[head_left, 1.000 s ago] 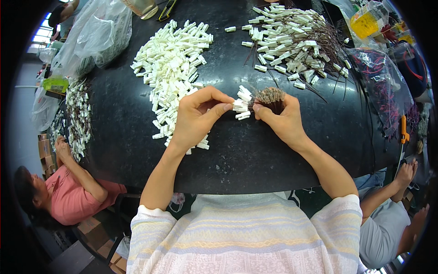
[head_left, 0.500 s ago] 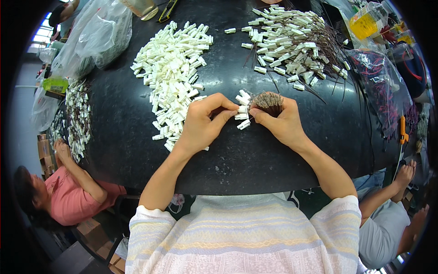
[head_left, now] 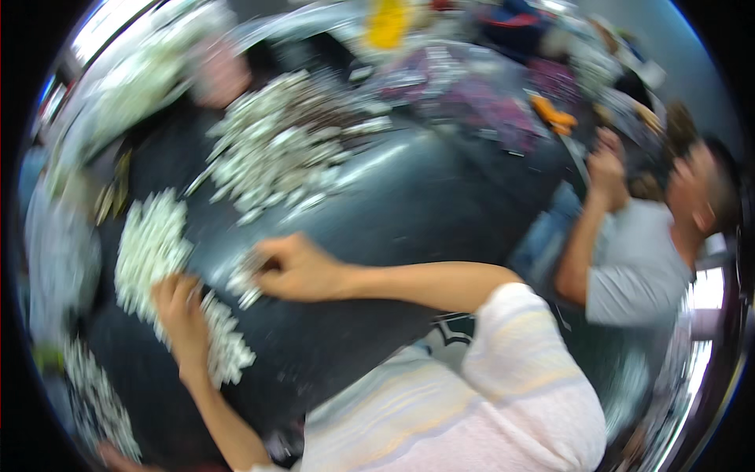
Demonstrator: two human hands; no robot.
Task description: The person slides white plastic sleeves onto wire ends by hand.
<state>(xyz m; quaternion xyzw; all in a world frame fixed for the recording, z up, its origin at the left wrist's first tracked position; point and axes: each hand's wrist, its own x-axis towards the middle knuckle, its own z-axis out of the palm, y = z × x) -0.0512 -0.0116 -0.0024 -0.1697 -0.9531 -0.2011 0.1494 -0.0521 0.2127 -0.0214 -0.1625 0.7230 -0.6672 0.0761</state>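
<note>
Sorting small white plastic pieces on a dark tabletop (head_left: 440, 204) — view heavily blurred.

We see the left hand (head_left: 179, 311) resting on the pile of small white plastic pieces (head_left: 149, 252); its grip we cannot tell. The right hand (head_left: 297, 267) pinches a small cluster of white pieces (head_left: 245, 282) just beside that pile. We judge short, steady picks best — keep the cluster low over the tabletop.

One view only, head-worn fisheye, looking down and tilted, rolled toward the person's right. Close over the dark table (head_left: 440, 204), the person's own forearms and striped top filling the lower part. Heavy motion blur. A co-worker in grey (head_left: 641, 267) sits at the right rim.
</note>
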